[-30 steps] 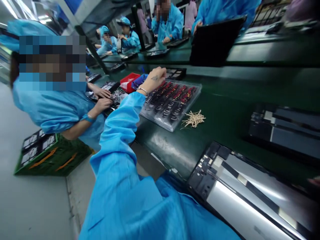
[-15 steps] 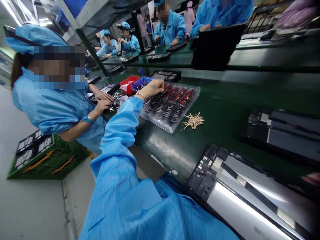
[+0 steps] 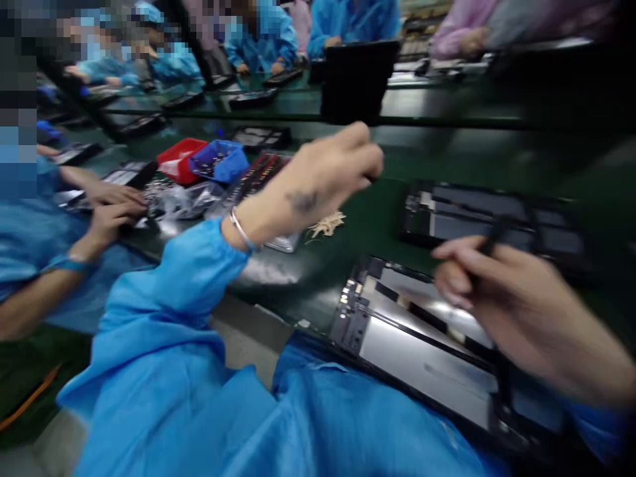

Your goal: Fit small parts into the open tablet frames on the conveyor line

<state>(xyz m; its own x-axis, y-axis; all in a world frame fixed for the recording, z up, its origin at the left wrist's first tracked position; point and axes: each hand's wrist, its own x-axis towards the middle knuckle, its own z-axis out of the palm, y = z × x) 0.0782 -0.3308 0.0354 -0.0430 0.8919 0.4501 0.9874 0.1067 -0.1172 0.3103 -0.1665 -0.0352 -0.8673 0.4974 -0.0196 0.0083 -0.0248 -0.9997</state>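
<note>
My left hand (image 3: 318, 182) is raised over the green belt, fingers pinched together; whatever they hold is too small and blurred to name. My right hand (image 3: 501, 298) hovers over the opened flat device (image 3: 422, 344) at the near edge, fingers closed round a thin dark tool (image 3: 489, 242). Behind the left hand lies the clear tray of small black and red parts (image 3: 258, 175). A little pile of pale strips (image 3: 328, 224) sits on the belt beside that tray.
A second opened device (image 3: 477, 218) lies further back on the green belt (image 3: 447, 159). Red bin (image 3: 179, 159) and blue bin (image 3: 221, 160) stand at the left. A co-worker's hands (image 3: 106, 205) work at the left; other people sit along the far line.
My left hand has pulled back from the parts tray toward the near device and now is pinched. My right hand has come into view from the right. The view has swung right.
</note>
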